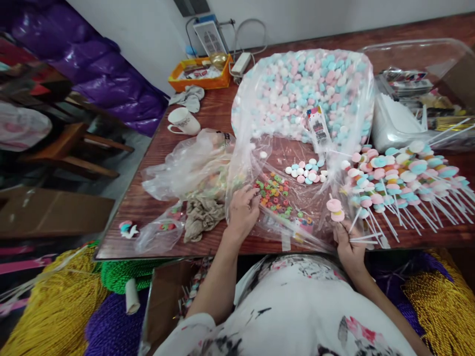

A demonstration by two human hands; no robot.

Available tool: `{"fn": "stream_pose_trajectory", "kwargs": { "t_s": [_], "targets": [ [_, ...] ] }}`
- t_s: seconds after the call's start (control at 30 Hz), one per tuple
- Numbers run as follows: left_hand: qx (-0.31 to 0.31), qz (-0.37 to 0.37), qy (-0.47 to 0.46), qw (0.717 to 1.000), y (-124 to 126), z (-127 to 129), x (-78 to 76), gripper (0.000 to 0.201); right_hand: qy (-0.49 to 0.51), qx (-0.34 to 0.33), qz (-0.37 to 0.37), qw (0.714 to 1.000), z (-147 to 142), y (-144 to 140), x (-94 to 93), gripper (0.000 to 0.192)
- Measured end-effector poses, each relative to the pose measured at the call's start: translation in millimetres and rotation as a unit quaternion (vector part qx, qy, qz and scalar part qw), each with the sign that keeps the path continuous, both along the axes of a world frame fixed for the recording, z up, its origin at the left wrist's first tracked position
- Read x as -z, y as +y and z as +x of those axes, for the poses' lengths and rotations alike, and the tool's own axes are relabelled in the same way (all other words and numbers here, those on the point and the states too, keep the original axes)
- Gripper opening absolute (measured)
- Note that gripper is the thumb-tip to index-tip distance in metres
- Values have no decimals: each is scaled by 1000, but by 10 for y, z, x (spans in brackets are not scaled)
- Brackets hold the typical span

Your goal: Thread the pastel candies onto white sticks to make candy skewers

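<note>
My left hand (243, 210) rests on clear plastic sheeting, its fingertips at a pile of small colourful ring candies (276, 194). My right hand (349, 244) grips a white stick with two pink round candies (336, 209) threaded on its top, plus a few bare sticks. A small heap of loose pastel round candies (308, 170) lies just beyond the rings. Behind it stands a big clear bag of pink, blue and white candies (304, 91). Several finished candy skewers (401, 180) lie fanned out to the right.
The brown table (156, 148) also carries a white mug (183, 121), crumpled plastic bags (189, 168), a beige cloth (202, 215), an orange tray (200, 74), and a clear bin (426, 64) at right. Bundles of yellow, green and purple cord (74, 306) lie below the table edge.
</note>
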State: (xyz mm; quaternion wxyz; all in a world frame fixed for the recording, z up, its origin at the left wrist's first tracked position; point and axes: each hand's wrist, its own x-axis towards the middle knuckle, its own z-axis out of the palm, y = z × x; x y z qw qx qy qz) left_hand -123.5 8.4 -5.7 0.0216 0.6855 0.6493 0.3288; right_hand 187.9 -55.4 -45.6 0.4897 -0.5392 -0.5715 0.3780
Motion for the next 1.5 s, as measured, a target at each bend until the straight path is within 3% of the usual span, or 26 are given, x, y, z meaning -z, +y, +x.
{"fn": "stream_pose_trajectory", "kwargs": {
  "t_s": [0.1,0.23,0.47,0.6,0.7,0.8,0.9,1.03,1.23,1.5],
  "targets": [
    [19,-6,53,998,-2,27,-45,20,-22,22,15,999,-3,-9,9,18],
    [30,-68,120,990,-26,4,-53,20,-68,15,34,997,-2,-17,17,16],
    [27,-117,174,977,-99,38,-103,22,-82,-8,32,996,26,-23,42,17],
    [70,-133,152,977,-123,200,-103,19,-87,-18,25,996,19,-11,18,19],
    [119,-113,77,983,-108,272,-73,20,-85,-23,30,996,7,1,-27,19],
    [89,-61,-11,994,-58,212,-96,22,-91,-28,35,995,2,8,-74,20],
    [40,-50,-43,997,-23,79,-173,22,-96,-27,44,994,5,9,-94,18],
    [70,-114,-25,991,-78,35,-225,16,-98,-17,57,993,3,5,-74,13],
    [115,-204,84,968,-208,183,-174,13,-93,-22,49,994,-16,9,-74,17],
    [108,-182,117,970,-195,203,-104,16,-120,-14,104,987,-28,39,-153,12]
  ]
}}
